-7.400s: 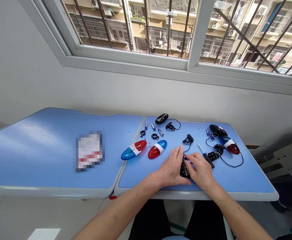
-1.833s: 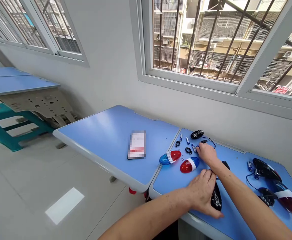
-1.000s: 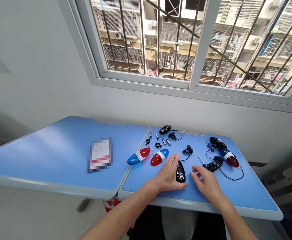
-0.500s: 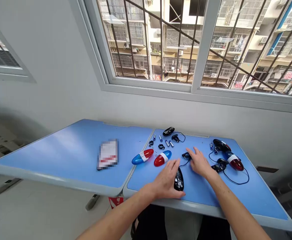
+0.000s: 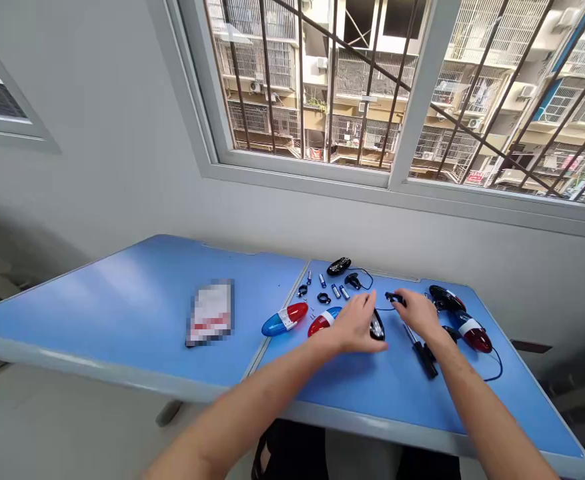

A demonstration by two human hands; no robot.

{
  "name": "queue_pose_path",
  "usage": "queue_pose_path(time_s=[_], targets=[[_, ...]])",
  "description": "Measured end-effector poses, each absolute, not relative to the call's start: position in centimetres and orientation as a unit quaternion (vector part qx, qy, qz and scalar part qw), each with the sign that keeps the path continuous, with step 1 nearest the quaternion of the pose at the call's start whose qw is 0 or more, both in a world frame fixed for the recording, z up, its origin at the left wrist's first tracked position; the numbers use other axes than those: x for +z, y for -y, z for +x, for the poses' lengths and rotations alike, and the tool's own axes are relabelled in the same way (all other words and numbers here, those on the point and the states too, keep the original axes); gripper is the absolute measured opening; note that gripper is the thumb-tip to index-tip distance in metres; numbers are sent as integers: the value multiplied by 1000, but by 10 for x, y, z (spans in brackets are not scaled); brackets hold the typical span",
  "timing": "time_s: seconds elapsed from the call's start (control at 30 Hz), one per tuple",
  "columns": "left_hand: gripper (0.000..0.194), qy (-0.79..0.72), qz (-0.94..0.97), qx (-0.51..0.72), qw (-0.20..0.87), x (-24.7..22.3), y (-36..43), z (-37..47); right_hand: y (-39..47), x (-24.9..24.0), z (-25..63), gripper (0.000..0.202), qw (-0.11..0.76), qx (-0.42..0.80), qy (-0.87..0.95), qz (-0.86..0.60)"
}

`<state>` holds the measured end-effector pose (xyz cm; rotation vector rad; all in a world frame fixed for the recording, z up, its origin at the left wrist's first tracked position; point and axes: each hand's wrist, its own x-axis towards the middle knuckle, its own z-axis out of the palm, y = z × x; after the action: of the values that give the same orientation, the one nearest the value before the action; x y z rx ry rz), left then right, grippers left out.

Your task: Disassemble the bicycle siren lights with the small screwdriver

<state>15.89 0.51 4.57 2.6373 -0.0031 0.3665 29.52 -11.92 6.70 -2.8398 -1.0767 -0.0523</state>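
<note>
My left hand is closed around a black oval housing, lifted a little over the blue table. In my right hand is a small black clip part, pinched at its right end, with a thin cable running left toward the housing. A red-and-blue light cover lies partly behind my left wrist, and another one sits left of it. Below my right hand lies a screwdriver with a black handle.
Behind my hands are a black housing, a cabled clip, black rings and several batteries. On the right lie a dark housing and a red-and-blue light. A blurred packet rests on the left.
My left hand has raised the black housing and moved it away from the table's front edge. My right hand has lifted the clip and shifted right. The screwdriver now shows.
</note>
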Motion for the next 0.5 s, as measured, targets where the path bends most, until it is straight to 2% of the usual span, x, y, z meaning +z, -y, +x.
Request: queue_pose_path(time_s=[0.23, 0.5], targets=[[104, -109, 973, 132, 158, 53, -29, 223, 87, 61, 342, 34, 61, -39, 287, -955], [112, -136, 978, 116, 108, 22, -42, 259, 50, 37, 369, 29, 52, -24, 283, -958]])
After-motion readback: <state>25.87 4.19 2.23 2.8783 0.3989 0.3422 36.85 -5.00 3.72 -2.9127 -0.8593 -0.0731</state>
